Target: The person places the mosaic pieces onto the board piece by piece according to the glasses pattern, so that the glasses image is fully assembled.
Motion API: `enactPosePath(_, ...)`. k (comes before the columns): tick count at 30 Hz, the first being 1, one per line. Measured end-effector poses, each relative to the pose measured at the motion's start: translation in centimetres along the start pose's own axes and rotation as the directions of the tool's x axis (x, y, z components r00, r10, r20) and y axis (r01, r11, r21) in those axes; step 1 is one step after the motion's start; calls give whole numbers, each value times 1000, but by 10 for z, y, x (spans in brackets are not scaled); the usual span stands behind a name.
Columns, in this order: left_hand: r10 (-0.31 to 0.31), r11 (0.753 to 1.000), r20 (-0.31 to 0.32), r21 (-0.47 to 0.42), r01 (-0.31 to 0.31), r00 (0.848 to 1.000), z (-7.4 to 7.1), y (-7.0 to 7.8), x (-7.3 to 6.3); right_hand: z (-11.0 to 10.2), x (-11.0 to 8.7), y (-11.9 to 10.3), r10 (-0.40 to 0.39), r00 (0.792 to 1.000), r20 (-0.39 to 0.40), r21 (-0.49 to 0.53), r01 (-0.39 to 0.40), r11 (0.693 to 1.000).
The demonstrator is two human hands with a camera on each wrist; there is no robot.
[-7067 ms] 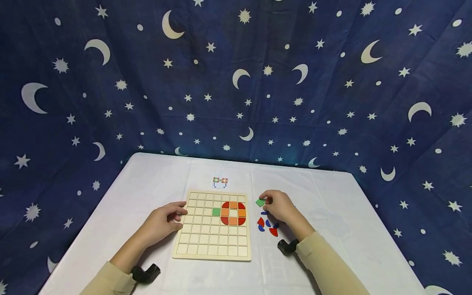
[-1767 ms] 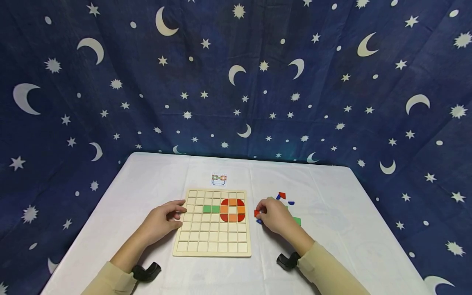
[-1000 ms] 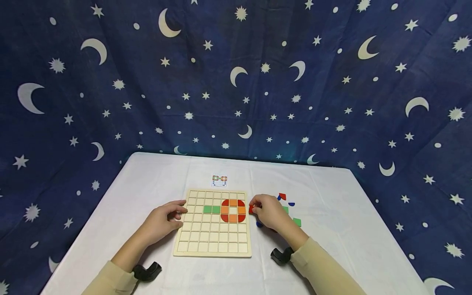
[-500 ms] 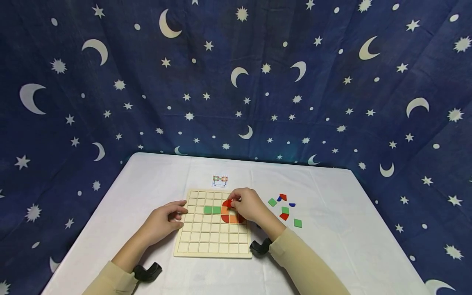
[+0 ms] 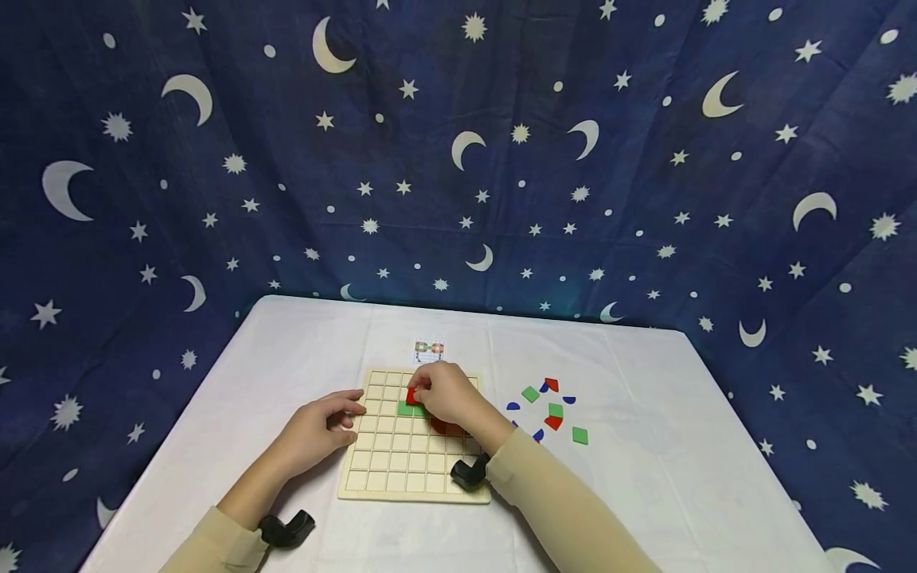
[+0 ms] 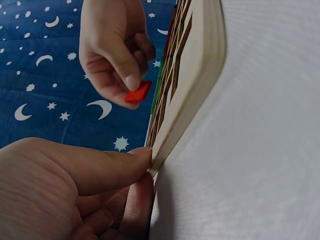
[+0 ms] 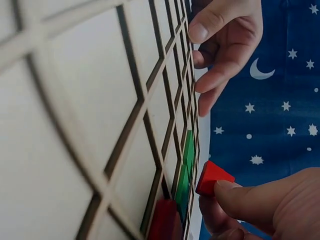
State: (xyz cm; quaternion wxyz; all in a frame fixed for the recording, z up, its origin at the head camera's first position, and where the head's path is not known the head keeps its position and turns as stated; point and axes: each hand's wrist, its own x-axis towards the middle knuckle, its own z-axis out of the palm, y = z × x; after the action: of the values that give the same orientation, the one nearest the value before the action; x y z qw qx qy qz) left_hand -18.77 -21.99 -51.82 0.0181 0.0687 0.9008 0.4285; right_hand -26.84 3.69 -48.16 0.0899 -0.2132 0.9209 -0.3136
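Note:
A wooden grid board (image 5: 387, 461) lies flat on the table. Along its left edge, my left hand (image 5: 315, 434) touches with relaxed fingers; the left wrist view has the thumb (image 6: 135, 160) right against the rim. My right hand (image 5: 447, 394) pinches a red quarter-circle tile (image 7: 214, 179) between thumb and index finger, close over the upper middle of the board. Two green square tiles (image 5: 406, 409) sit in neighbouring cells just below it. Most of the red and orange ring of tiles is hidden behind the right hand; one red corner (image 5: 438, 427) shows.
Loose tiles lie on the white cloth right of the board: green squares (image 5: 580, 435), red quarter-circles (image 5: 552, 384) and blue half-circles (image 5: 513, 406). Behind the board is a small pattern card (image 5: 429, 352). A dark curtain with moons and stars (image 5: 458, 175) hangs beyond the table.
A second green square has come onto the board. My right hand has picked a red tile from the loose ones and carried it left over the grid. The left hand stays put.

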Motion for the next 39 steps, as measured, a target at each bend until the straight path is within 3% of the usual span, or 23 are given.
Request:
enactPosePath(12, -6, 1000, 5, -4, 6, 1000, 0, -1, 1, 9, 11, -6, 29, 999, -16, -63, -30, 998)
enactPosePath(18, -5, 1000, 1, 11, 5, 1000, 0, 0, -1, 11, 12, -4, -2, 999, -36, -104, -2, 995)
enactPosePath(32, -10, 1000, -1, 15, 10, 1000, -1, 1, -1, 11, 11, -5, 15, 1000, -15, -119, -16, 993)
enactPosePath(39, -20, 1000, 3, 9, 20, 1000, 1, 1, -1, -1, -1, 1, -5, 1000, -28, -63, 3, 998)
